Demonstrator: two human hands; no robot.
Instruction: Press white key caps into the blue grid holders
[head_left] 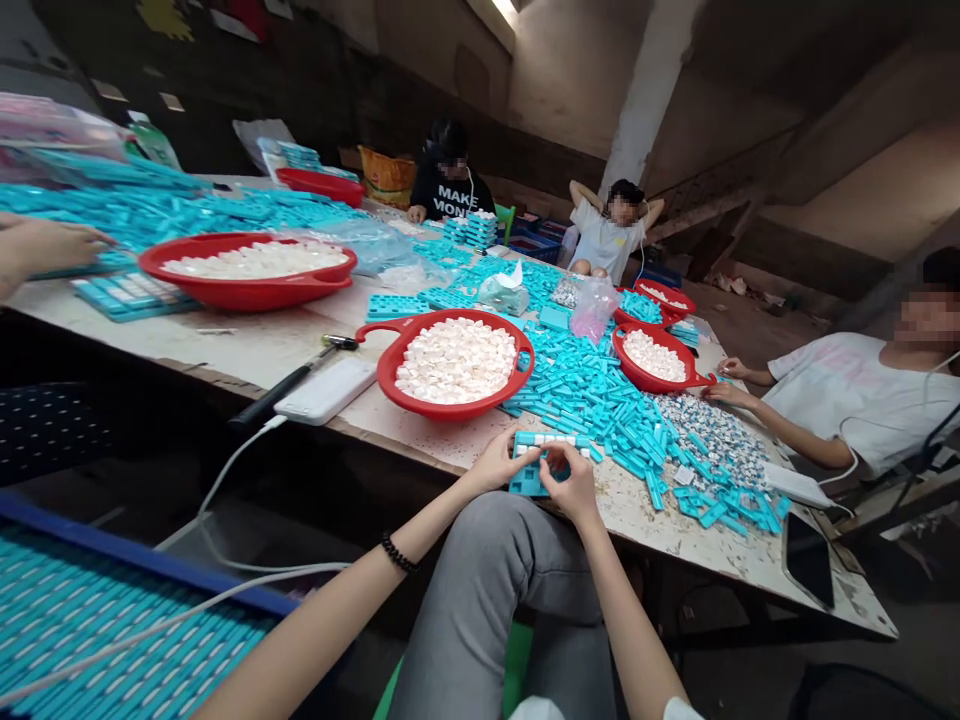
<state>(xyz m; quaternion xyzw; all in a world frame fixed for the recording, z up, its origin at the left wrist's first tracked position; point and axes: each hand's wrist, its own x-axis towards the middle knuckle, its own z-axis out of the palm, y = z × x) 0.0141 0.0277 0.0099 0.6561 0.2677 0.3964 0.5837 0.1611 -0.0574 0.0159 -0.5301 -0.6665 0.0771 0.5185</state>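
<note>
Above my knee, at the table's front edge, is a turquoise plastic tray point(529, 482) with square pockets and a row of white pieces along its far side. My left hand point(499, 462) is closed on the tray's left edge. My right hand point(573, 480) is over its right part, thumb and forefinger curled together at the pockets; whatever they pinch is too small to make out. Just beyond stands a red bowl point(397, 385) heaped with white pieces point(459, 360). Loose turquoise pieces point(600, 400) lie in a pile to the right of my hands.
A hammer point(289, 385) and a white power bank point(326, 388) with a cable lie left of the bowl. Another red bowl point(247, 292) stands farther left, near a co-worker's hand point(45, 250). A phone point(807, 560) lies at right. Several people sit round the table. A blue crate point(90, 620) stands below left.
</note>
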